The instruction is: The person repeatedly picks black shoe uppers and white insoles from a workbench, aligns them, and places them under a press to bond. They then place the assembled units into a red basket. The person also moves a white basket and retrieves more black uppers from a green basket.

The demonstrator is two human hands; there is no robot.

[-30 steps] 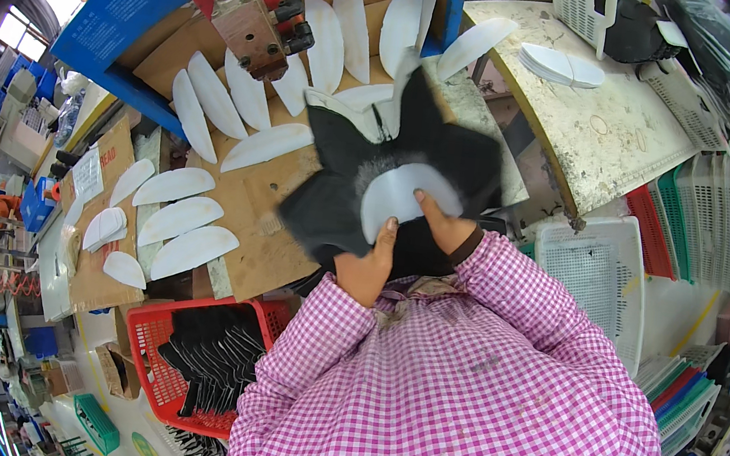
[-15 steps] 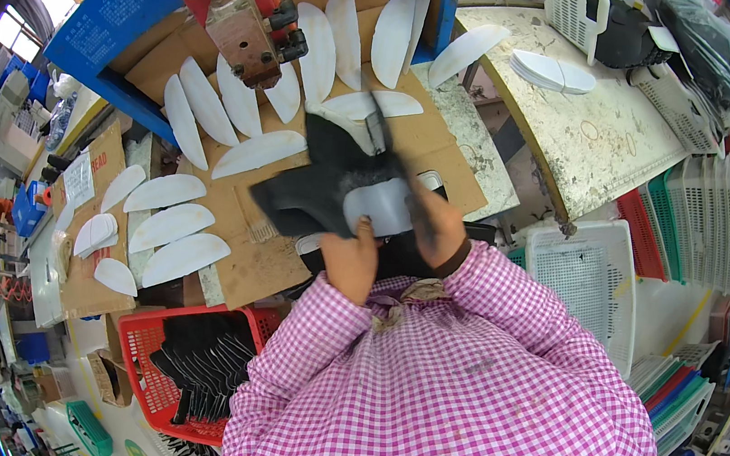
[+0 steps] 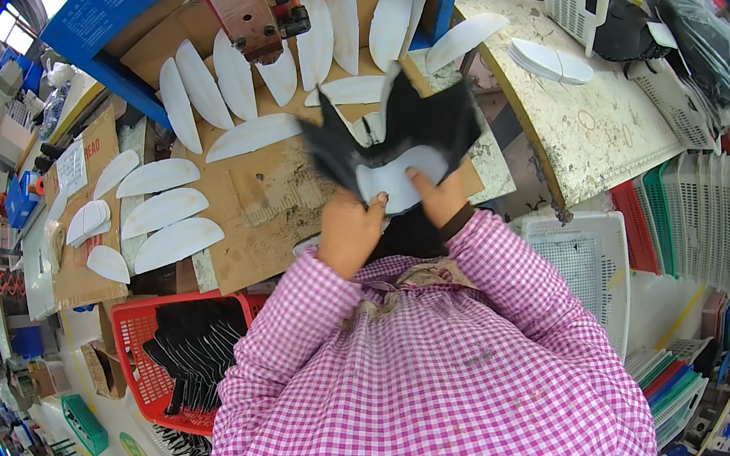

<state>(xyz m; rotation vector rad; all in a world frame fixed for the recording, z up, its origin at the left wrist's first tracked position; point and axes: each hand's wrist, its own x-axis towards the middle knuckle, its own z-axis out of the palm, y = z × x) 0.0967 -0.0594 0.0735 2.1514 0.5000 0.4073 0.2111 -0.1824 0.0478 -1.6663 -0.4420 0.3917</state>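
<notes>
Over the near part of the workbench, both my hands grip a black shoe upper [image 3: 439,126] by its near edge. Its two wings spread away from me, and the left wing is smeared by motion. A pale curved insert [image 3: 401,176] lies against its middle. My left hand [image 3: 351,229] pinches the near left edge, thumb on top. My right hand [image 3: 442,197] clasps the right side, its thumb pressed on the insert. Fingers beneath the upper are hidden. White half-moon pieces [image 3: 254,138] lie and lean on the cardboard [image 3: 272,203] beyond my hands.
A red machine head with a metal block [image 3: 246,20] hangs over the bench inside a blue frame [image 3: 110,3]. At lower left, a red basket [image 3: 148,376] holds stacked black pieces. To the right are a white crate [image 3: 582,255] and a side table [image 3: 576,144] bearing more white pieces.
The shoe upper has swung right and turned, its wings now spreading away from me. My right thumb now presses on the insert, and my left hand has shifted slightly.
</notes>
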